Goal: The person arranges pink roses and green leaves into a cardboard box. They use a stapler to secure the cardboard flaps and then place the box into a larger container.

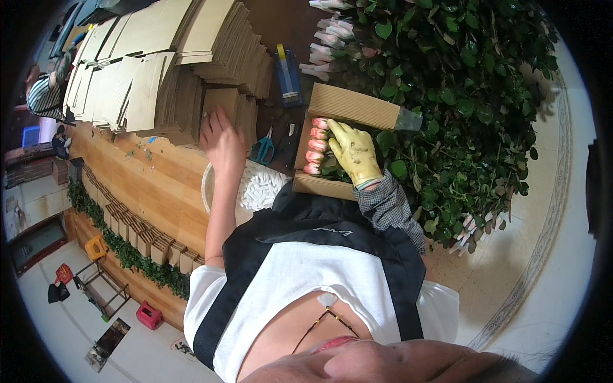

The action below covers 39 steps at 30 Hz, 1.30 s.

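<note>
My left hand (224,141), bare, reaches onto a small stack of cardboard pieces (221,101); its fingers lie slightly apart on the cardboard. In a yellow, dirt-stained glove, my right hand (353,152) rests inside an open corrugated cardboard box (357,103). Its fingertips touch the upper end of a row of pink roses (316,145) in the box, with fingers and thumb spread. The glove hides most of the stems and leaves. A clear plastic strip (408,119) sticks out at the box's right end.
Tall cardboard stacks (148,91) stand left. Teal-handled scissors (263,149) and a blue tape dispenser (288,76) lie near the box. White small pieces fill a tub (207,186). Leafy rose bundles (459,95) crowd the right. Another person (45,95) is far left.
</note>
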Tool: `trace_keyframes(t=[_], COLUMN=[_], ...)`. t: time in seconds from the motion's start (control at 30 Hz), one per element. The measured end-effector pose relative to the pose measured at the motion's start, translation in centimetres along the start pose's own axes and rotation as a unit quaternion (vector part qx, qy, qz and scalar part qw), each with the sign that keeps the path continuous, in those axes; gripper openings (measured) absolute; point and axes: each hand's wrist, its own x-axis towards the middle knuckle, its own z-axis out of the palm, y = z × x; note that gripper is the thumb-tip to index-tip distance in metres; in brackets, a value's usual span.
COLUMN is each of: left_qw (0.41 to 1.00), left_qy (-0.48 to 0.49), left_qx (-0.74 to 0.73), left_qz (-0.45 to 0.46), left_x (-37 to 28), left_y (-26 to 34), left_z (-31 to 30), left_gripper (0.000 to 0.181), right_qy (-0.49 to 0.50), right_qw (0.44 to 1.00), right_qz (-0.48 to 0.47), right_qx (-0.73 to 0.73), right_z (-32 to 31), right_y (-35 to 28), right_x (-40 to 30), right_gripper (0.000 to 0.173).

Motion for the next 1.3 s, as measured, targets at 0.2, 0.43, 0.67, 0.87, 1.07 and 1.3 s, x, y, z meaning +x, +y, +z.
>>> trace_keyframes(t=[0.2, 0.43, 0.67, 0.87, 1.07, 1.3], left_qw=[0.989, 0.969, 0.801, 0.794, 0.766, 0.768], left_qy=[-0.123, 0.074, -0.311, -0.205, -0.271, -0.261], left_qx=[0.075, -0.235, -0.508, -0.418, -0.365, -0.379], left_qz=[-0.03, -0.028, -0.056, 0.39, 0.455, 0.445], left_x=[0.2, 1.0, -3.4, -0.3, -1.3, -0.5], left_y=[0.9, 2.0, 8.5, 10.1, 10.4, 10.1], left_z=[-1.1, -7.7, 1.6, 1.6, 5.0, 4.5], left_gripper=[0.043, 0.013, 0.027, 0.071, 0.093, 0.09], right_qy=[0.028, -0.005, -0.056, 0.063, 0.013, 0.038], right_qw=[0.997, 0.896, 0.843, 0.933, 0.887, 0.97], right_qz=[-0.067, 0.097, 0.248, 0.271, 0.308, -0.089], right_qx=[0.033, 0.434, 0.475, 0.229, 0.343, 0.225], right_z=[-2.2, -4.7, 0.1, 4.0, 3.6, -3.3], right_y=[0.9, -0.1, 0.5, 1.5, 1.8, -1.9], right_x=[-1.7, -5.7, -3.9, -3.8, -3.1, -7.5], right_gripper=[0.047, 0.058, 0.036, 0.037, 0.037, 0.057])
